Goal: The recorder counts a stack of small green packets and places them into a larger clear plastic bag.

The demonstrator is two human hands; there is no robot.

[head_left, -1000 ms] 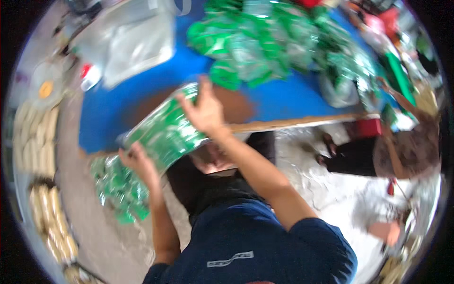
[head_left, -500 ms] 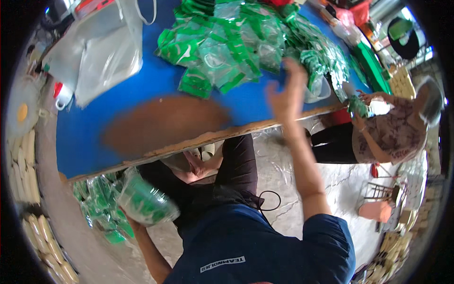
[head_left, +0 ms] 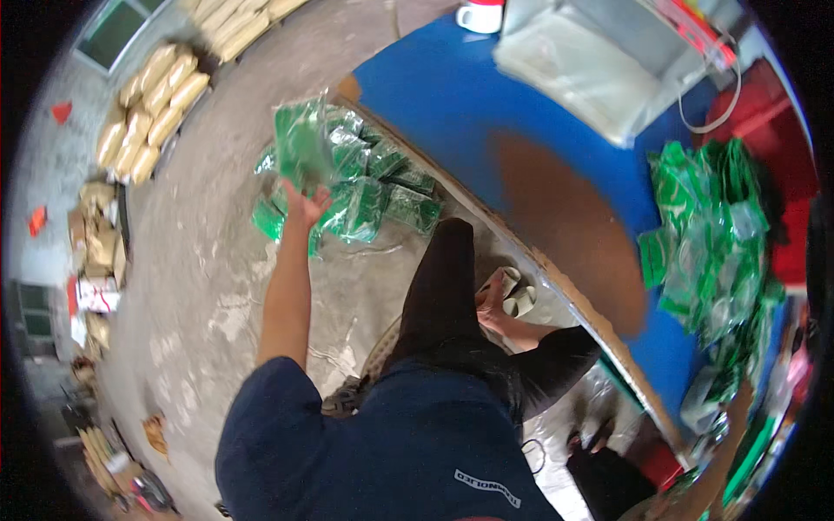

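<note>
Sitting above a grey floor, spreading from six to twelve o'clock. Facing a blue table at two o'clock, bearing a big brown patch and fraying along its near edge. Seeing tan sacks lying stacked at ten. Having green pouches heaping up at three and clear plastic bags lying flat at one. Finding filled green packs piling on the floor at eleven. Viewing one blurred pack over that pile's left side, just beyond the left hand; spreading those fingers loosely, not clenching. Holding the right hand among the pouches at four, not being able to tell whether grasping. Spotting a white mug standing just past twelve.
</note>
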